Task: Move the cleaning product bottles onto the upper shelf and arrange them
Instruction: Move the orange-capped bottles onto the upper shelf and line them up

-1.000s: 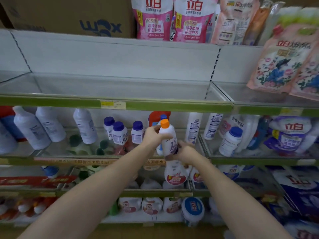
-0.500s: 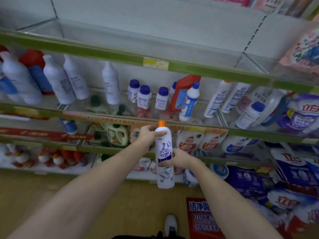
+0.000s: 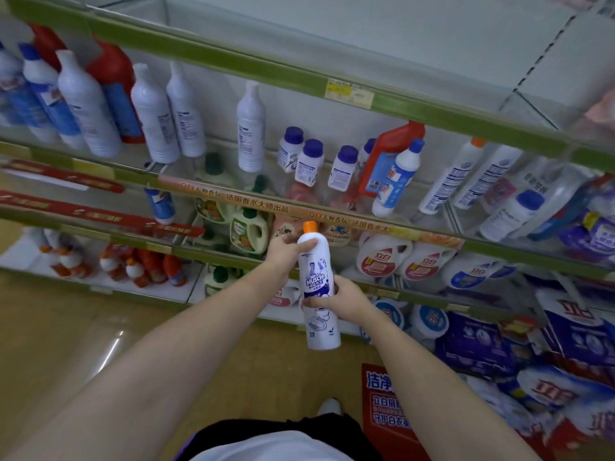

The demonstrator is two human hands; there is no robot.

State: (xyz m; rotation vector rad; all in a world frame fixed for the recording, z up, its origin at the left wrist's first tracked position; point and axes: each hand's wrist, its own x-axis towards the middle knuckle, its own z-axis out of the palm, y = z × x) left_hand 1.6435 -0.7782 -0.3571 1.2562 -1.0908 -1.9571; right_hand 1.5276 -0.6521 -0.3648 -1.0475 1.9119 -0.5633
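I hold a white Mr Muscle bottle [image 3: 320, 281] with an orange cap upright in front of the shelves, off any shelf. My left hand [image 3: 286, 252] grips its shoulder just under the cap. My right hand [image 3: 344, 299] wraps round its middle. The upper shelf [image 3: 432, 54] behind the green rail has bare glass across most of its width. On the shelf below stand more cleaning bottles: a tall white bottle [image 3: 251, 128], small white bottles with purple caps [image 3: 309, 161], a red bottle [image 3: 387, 154] and a blue-capped bottle [image 3: 397, 178] leaning.
Tall white and red bottles [image 3: 100, 94] crowd the left of the middle shelf. Detergent jugs [image 3: 248, 227] and tubs [image 3: 382, 257] fill the lower shelves. Refill bags [image 3: 565, 377] pile at the lower right. A red floor sign [image 3: 386, 404] lies by my shoe on the wooden floor.
My view has tilted down and closer. The bottle, lifted off the middle shelf a second ago, now hangs lower in front of the lower shelves, still in both hands.
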